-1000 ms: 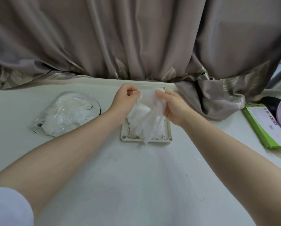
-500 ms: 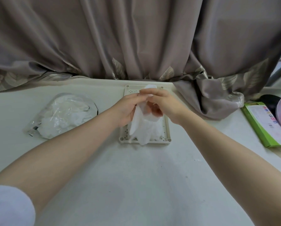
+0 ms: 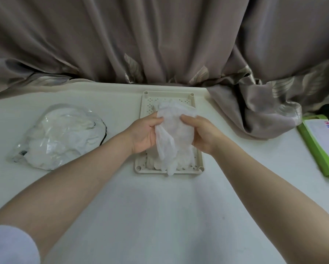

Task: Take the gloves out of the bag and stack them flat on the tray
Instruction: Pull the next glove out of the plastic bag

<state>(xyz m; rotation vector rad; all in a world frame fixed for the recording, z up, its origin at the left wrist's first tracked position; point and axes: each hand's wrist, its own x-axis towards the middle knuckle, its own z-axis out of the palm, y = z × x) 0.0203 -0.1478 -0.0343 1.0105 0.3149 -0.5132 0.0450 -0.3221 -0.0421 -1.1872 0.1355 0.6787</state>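
Two hands grasp one white glove [image 3: 174,130] above the tray [image 3: 143,103]: left hand [image 3: 143,135] pinches its left edge, right hand [image 3: 201,133] its right edge. More gloves [image 3: 184,159] lie on the tray. The bag [image 3: 58,136] rests on the tabletop [image 3: 150,216], left of the tray.

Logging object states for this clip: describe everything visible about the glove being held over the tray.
The glove is thin, white and translucent, like disposable plastic film, and crumpled rather than flat. The left hand and right hand each pinch a side near its cuff end, which points toward the curtain. Its limp fingers hang toward the person, the tips reaching past the near rim of the cream perforated tray. It lies over other white gloves already on that tray.
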